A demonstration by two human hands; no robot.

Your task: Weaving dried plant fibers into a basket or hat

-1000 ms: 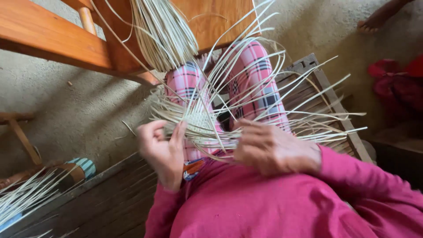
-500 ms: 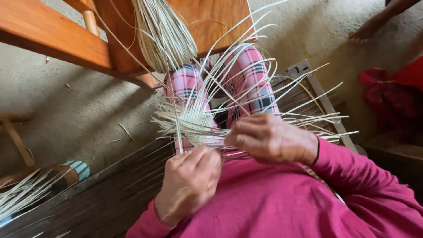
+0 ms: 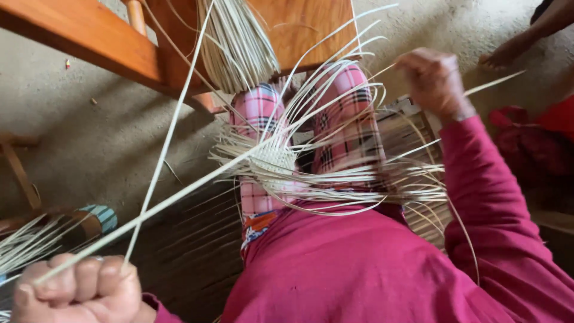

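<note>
Two hands – one woven mat – countless strips.

Woven mat at frame centre on the lap, strip bundle above, chair upper left, hands lower left and upper right.

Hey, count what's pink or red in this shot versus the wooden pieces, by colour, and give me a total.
Pink or red: 3, the pink top, the plaid trousers, the red cloth.
Orange-brown wood: 2, the bench, the wooden frame on the left.
Total: 5
</note>
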